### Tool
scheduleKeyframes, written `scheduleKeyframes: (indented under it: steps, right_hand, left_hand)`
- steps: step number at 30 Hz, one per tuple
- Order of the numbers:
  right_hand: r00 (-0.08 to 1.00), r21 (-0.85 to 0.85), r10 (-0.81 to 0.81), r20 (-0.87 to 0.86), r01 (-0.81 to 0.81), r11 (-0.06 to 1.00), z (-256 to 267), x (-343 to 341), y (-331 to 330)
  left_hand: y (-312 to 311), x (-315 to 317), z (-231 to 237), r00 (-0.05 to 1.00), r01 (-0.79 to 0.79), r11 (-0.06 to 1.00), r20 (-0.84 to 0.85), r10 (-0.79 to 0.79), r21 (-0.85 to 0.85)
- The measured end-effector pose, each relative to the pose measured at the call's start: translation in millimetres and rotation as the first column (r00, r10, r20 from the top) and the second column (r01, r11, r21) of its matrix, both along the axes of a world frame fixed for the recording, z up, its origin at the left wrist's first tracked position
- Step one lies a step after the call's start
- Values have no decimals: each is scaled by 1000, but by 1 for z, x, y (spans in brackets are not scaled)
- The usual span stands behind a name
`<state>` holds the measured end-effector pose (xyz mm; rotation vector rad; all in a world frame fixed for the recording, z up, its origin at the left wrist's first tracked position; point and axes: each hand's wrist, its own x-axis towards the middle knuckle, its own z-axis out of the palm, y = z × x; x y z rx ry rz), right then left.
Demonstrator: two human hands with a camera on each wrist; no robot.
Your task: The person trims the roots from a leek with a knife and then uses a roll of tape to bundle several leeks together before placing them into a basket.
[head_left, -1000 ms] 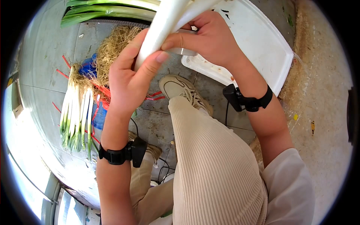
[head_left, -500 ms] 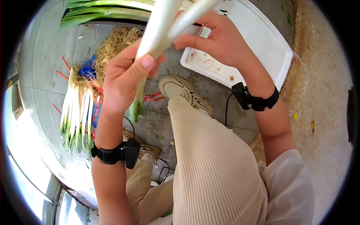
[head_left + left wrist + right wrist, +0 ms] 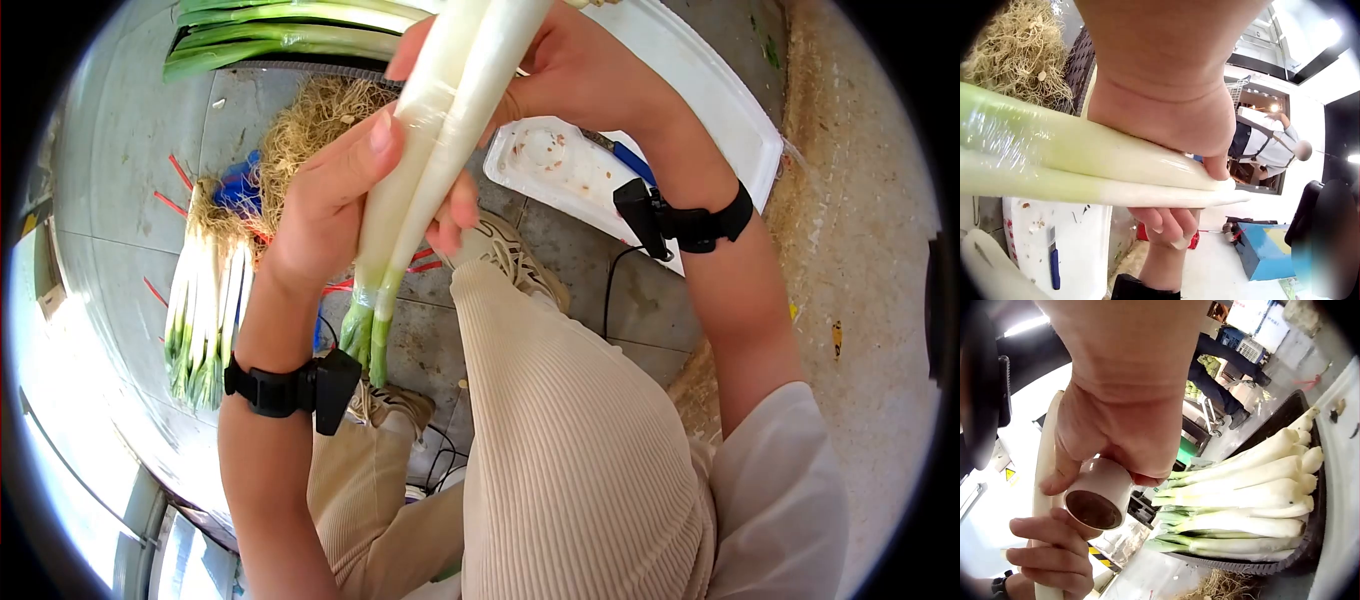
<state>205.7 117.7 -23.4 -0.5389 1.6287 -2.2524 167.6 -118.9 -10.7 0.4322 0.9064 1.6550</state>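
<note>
Two white-and-green leeks (image 3: pixel 420 150) lie side by side, tilted, with clear film shining around them near the green ends. The left hand (image 3: pixel 335 200) grips them from the left, its thumb along the front and fingertips showing on the far side. Behind their upper part is the right hand (image 3: pixel 590 75), partly hidden in the head view. In the right wrist view the right hand (image 3: pixel 1122 419) holds a roll of tape (image 3: pixel 1097 494) beside the leeks, close to the left fingers (image 3: pixel 1054 556). The left wrist view shows the leeks (image 3: pixel 1085 150) passing under the left palm.
A white tray (image 3: pixel 700 110) at the right holds a blue-handled knife (image 3: pixel 632 162) and scraps. Leeks lie in a dark basket (image 3: pixel 1319 531). Dry roots (image 3: pixel 310 125) and a leek bundle (image 3: pixel 205 300) with red ties are on the tiled floor. Another person (image 3: pixel 1266 140) stands farther off.
The leeks have turned more upright and come together, their green ends lower in view. The left hand has shifted slightly left. The right hand has moved behind the leeks, and the knife has come into view.
</note>
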Motion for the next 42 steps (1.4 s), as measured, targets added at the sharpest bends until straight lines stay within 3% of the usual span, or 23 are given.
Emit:
scheduleKeyframes:
  steps: [3, 4, 5, 6, 8, 9, 10, 12, 13, 17, 20, 22, 29, 32, 35, 37, 41, 42]
  right_hand:
    - [993, 49, -19, 121, 13, 999, 7, 11, 4]
    - [993, 48, -18, 120, 13, 999, 8, 14, 1]
    - [988, 224, -150, 26, 140, 964, 7, 18, -3]
    - [962, 380, -259, -91, 274, 884, 5, 23, -7]
    - [952, 353, -292, -90, 305, 885, 5, 28, -13]
    - [940, 368, -341, -14, 322, 872, 8, 30, -15]
    - [919, 386, -390, 61, 339, 858, 9, 32, -16]
    - [906, 368, -417, 70, 365, 855, 7, 32, -20]
    - [892, 347, -444, 83, 391, 852, 5, 32, -22]
    - [885, 386, -461, 59, 406, 828, 5, 35, -28]
    - [894, 323, -413, 172, 345, 881, 8, 36, -31]
    - [933, 311, -282, 225, 205, 928, 17, 36, -26]
    - [954, 274, -185, 235, 118, 954, 17, 37, -12]
    - [955, 399, -216, 204, 121, 909, 18, 38, -6]
    - [964, 532, -257, 66, 184, 826, 16, 36, 0]
    - [965, 574, -261, 23, 201, 794, 13, 35, 2]
    - [978, 598, -197, 75, 114, 793, 6, 26, 8]
    - [981, 512, -193, -6, 169, 843, 1, 24, 6]
  left_hand:
    - [2, 1, -1, 999, 27, 994, -38, -31, -107]
    - [3, 3, -1, 988, -15, 977, -151, -17, -212]
    - [5, 5, -3, 965, -68, 949, -262, -16, -309]
    - [6, 9, -5, 965, -70, 948, -263, -15, -309]
    - [5, 22, -15, 854, -379, 895, -461, 241, -235]
    - [4, 25, -24, 851, -414, 902, -406, 334, -125]
    - [4, 30, -26, 850, -415, 901, -405, 336, -123]
    - [7, 40, -27, 674, -503, 862, -653, 345, -64]
    - [4, 40, -27, 718, -483, 866, -626, 305, -132]
    - [5, 45, -36, 677, -551, 830, -625, 389, -80]
    - [1, 47, -36, 609, -594, 791, -723, 327, -144]
    - [-3, 47, -39, 541, -617, 774, -792, 284, -144]
    - [-7, 42, -33, 581, -565, 813, -767, 273, -139]
    - [-6, 40, -28, 610, -543, 814, -763, 215, -204]
    - [-4, 36, -26, 577, -543, 832, -771, 270, -116]
    - [-4, 33, -19, 716, -532, 822, -626, 308, -204]
    - [-2, 27, -10, 805, -467, 855, -510, 305, -226]
    - [-2, 26, -8, 836, -442, 866, -455, 305, -232]
